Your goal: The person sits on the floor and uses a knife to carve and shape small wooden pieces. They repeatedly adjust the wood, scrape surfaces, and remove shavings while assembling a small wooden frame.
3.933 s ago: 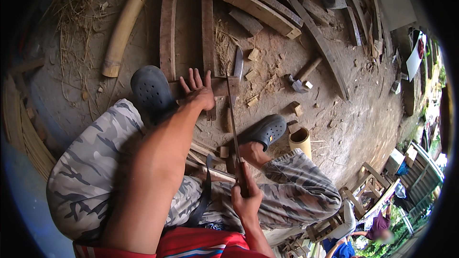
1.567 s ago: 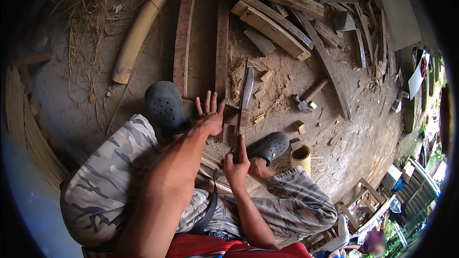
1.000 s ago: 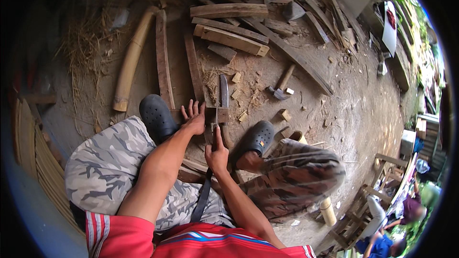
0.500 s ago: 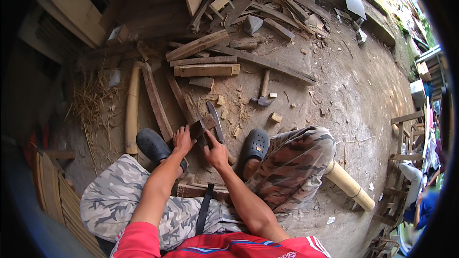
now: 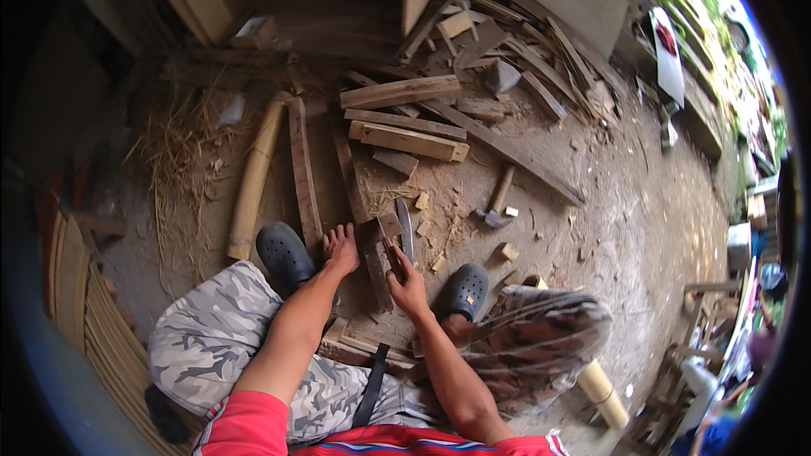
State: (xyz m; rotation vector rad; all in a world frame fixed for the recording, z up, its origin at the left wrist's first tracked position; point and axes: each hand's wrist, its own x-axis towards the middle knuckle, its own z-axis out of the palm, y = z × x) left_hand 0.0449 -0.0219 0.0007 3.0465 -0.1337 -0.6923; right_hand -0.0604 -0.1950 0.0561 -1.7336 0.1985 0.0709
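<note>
A short squared block of dark wood (image 5: 368, 241) lies across a long board (image 5: 376, 274) between my feet. My left hand (image 5: 340, 250) is at the block's left end, palm down with its fingers stretched out. My right hand (image 5: 409, 289) is closed at the block's right side, around something thin and dark that I cannot make out. A long steel blade (image 5: 405, 230), like a machete's, lies on the ground just beyond that hand. Its handle end is mostly hidden.
A claw hammer (image 5: 497, 203) lies ahead to the right among wood offcuts (image 5: 508, 251). Beams (image 5: 407, 141) and a scrap-wood heap (image 5: 549, 67) lie farther off. Bamboo (image 5: 256, 177) and straw (image 5: 177, 160) are on the left. Another bamboo pole (image 5: 602, 393) sticks out beside my right knee.
The view has swung, so the scene sits farther right and tilted. My left hand has drawn back slightly off the block's end. My right hand stays closed beside the block.
</note>
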